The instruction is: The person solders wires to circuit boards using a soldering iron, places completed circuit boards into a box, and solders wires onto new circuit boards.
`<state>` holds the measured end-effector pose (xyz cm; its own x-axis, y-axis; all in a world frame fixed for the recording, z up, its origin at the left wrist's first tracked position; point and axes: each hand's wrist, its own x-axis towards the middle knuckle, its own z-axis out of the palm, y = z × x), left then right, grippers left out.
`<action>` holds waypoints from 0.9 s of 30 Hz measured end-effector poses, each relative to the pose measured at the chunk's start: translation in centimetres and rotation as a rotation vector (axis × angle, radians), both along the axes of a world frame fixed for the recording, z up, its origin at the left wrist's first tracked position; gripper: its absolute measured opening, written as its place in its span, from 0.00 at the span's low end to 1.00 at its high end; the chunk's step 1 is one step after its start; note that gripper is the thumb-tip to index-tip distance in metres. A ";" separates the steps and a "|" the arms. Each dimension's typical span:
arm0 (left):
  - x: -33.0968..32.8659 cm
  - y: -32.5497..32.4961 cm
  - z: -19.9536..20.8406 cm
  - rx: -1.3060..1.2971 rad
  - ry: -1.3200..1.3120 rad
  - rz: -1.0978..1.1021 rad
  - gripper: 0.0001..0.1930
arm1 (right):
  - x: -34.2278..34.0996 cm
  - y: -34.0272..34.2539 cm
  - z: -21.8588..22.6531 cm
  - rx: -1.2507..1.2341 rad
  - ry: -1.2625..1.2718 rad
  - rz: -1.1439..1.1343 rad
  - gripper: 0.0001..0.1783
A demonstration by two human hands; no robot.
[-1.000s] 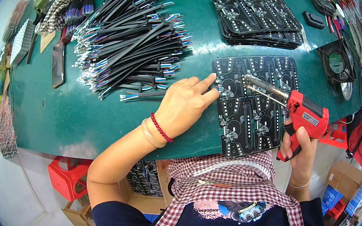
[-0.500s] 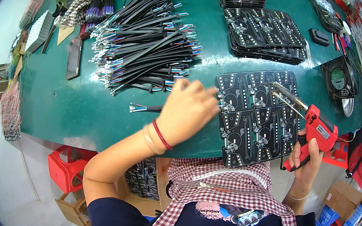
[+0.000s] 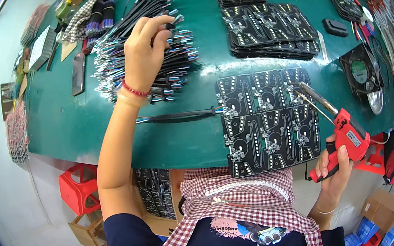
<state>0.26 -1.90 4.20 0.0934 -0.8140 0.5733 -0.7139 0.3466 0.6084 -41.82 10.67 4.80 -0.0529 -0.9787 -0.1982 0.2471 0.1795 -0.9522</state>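
My left hand (image 3: 145, 52) is over the pile of black wire harnesses (image 3: 119, 58), fingers closed on a black sleeved cable (image 3: 170, 26) whose far part is lost among the others. In my right hand (image 3: 334, 164) is a red soldering gun (image 3: 352, 138), a finger near its trigger. Its metal tip hovers over the upper right of a black circuit board panel (image 3: 268, 113) lying at the table's front edge. One wire harness (image 3: 181, 117) lies flat left of the panel, its coloured wire ends at the board's left edge; whether they are joined I cannot tell.
Stacked circuit board panels (image 3: 269, 29) stand behind the working panel. To the right are a small black fan (image 3: 361, 69), a black box-shaped item (image 3: 335, 27) and bundled wires (image 3: 391, 47). A phone (image 3: 81, 73) lies at left; a red stool (image 3: 77, 188) is below.
My left hand has moved from beside the panel up to the harness pile and closed on a cable. The single harness now shows whole beside the board. My right hand still holds the soldering gun.
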 end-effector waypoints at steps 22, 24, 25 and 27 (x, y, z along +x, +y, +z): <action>-11.8 6.7 -4.2 0.196 -0.392 -0.418 0.20 | -0.7 0.5 -1.1 0.147 0.023 0.089 0.24; -11.7 6.6 -3.7 0.193 -0.391 -0.415 0.20 | -0.7 0.4 -1.0 0.140 0.016 0.094 0.24; -11.7 6.6 -3.6 0.216 -0.421 -0.410 0.19 | -0.7 0.3 -1.0 0.138 0.017 0.097 0.24; -11.7 6.4 -3.5 0.263 -0.430 -0.438 0.17 | -0.6 0.2 -1.0 0.141 0.025 0.104 0.24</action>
